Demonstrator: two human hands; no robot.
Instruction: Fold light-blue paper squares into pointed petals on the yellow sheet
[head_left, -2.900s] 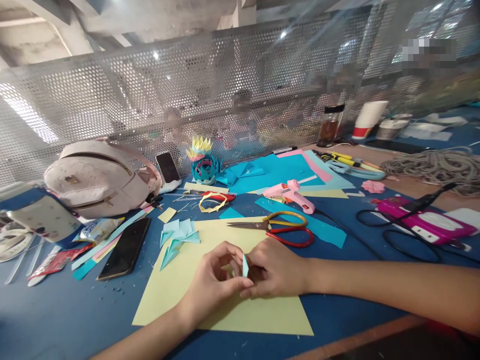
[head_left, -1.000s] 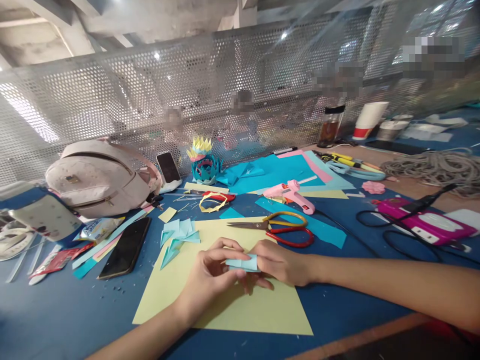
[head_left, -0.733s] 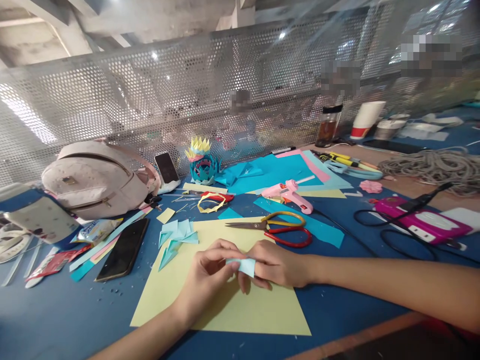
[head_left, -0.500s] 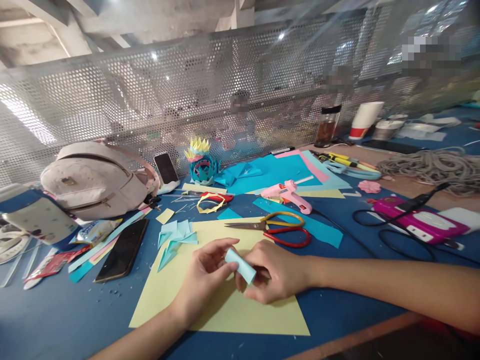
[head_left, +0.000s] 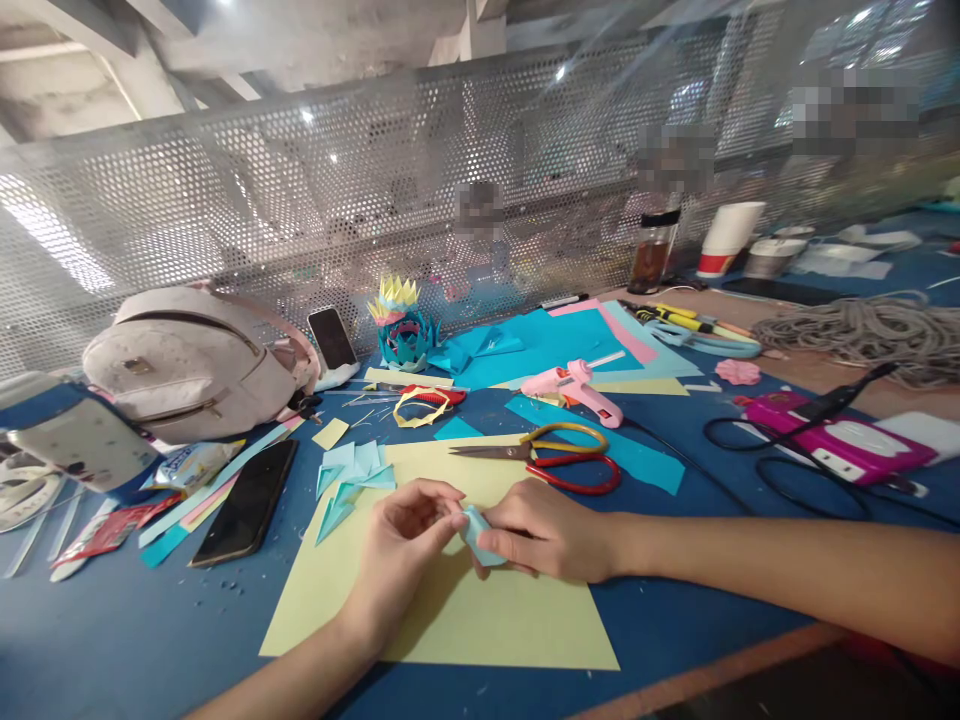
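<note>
A small light-blue piece of paper (head_left: 480, 541), folded, is between my two hands above a yellow paper sheet (head_left: 450, 630). My left hand (head_left: 416, 530) pinches its left end between thumb and finger. My right hand (head_left: 544, 530) grips the other end, thumb across the top. Several folded light-blue paper pieces (head_left: 356, 475) lie at the sheet's upper left corner. Just beyond my hands, scissors (head_left: 540, 455) with one yellow and one red handle loop rest across the sheet's far edge.
A pink glue gun (head_left: 574, 390) with its cord lies behind the scissors. Further back stands a blue and yellow paper ornament (head_left: 405, 330). To the left are a phone (head_left: 247, 500) and a pale backpack (head_left: 195, 360); a magenta power strip (head_left: 840, 440) lies at right.
The light-blue paper has gone from a rolled, tube-like shape to a flatter fold. My right thumb has come over onto it, and my left fingers have shifted slightly.
</note>
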